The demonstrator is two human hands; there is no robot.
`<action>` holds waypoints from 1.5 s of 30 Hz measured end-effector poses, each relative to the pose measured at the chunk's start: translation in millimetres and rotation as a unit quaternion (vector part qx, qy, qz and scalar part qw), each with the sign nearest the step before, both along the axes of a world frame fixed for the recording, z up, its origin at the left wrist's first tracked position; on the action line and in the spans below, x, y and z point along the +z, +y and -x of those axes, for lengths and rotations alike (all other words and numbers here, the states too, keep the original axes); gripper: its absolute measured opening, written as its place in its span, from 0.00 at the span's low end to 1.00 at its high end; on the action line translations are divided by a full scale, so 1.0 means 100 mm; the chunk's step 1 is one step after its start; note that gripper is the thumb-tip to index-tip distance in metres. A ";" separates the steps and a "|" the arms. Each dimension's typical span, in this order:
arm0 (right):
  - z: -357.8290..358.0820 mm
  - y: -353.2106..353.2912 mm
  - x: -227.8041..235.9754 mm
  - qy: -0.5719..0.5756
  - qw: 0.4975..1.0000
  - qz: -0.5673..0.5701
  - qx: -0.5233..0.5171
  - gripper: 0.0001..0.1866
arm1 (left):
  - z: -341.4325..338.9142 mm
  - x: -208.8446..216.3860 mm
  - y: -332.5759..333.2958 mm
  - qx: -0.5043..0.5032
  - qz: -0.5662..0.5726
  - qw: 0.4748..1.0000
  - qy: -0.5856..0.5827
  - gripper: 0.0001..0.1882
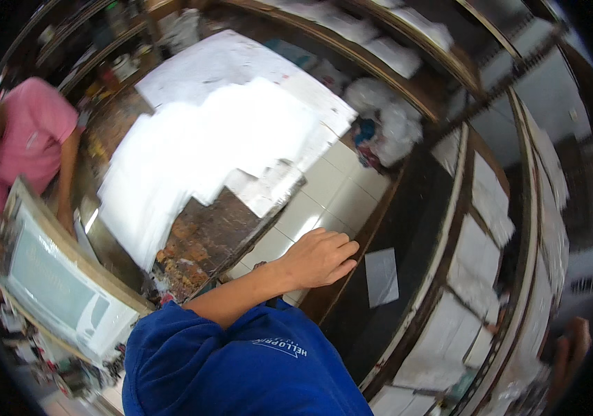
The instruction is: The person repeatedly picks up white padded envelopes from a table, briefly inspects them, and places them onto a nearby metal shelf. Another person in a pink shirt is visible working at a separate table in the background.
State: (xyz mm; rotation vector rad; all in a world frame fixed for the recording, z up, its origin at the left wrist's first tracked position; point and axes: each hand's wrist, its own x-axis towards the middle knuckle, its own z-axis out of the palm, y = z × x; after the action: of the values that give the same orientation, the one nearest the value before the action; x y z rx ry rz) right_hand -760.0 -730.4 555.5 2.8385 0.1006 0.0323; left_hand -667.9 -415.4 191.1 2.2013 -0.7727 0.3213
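down at the lower middle, the left hand (319, 258) reaches out from a blue sleeve (241, 364), fingers (341, 244) curled loosely together, palm down, holding nothing, resting on or just above the edge of a dark shelf (379, 229). near its fingertips a small white paper (381, 276) lies flat on that shelf, apart from the hand. the right hand (571, 347) shows only at the far lower right rim, blurred, so i cannot tell how its fingers stand. behind, a work table (206, 239) carries a big stack of white sheets (206, 149). at left a person in a pink shirt (22, 142) stands beside a framed screen (60, 281).
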 end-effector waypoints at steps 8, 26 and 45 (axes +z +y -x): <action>-1.07 1.80 -0.46 0.122 0.952 0.031 0.278 0.17 | -0.40 -0.04 1.30 0.357 -0.025 0.934 -0.015 0.13; -2.04 1.94 -1.25 0.162 0.909 -0.284 0.257 0.14 | -1.90 -0.98 3.54 0.491 -0.213 0.778 0.330 0.23; -1.81 2.88 -3.84 0.354 0.580 -0.720 0.141 0.23 | -0.40 -0.05 1.40 0.137 -0.190 0.971 0.039 0.08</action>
State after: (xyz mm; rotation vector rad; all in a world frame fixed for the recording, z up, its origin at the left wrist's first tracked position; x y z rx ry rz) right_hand -578.6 -442.0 171.6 4.0000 1.2015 -1.7467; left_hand -627.8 -275.4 185.8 2.6731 -0.5159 0.2342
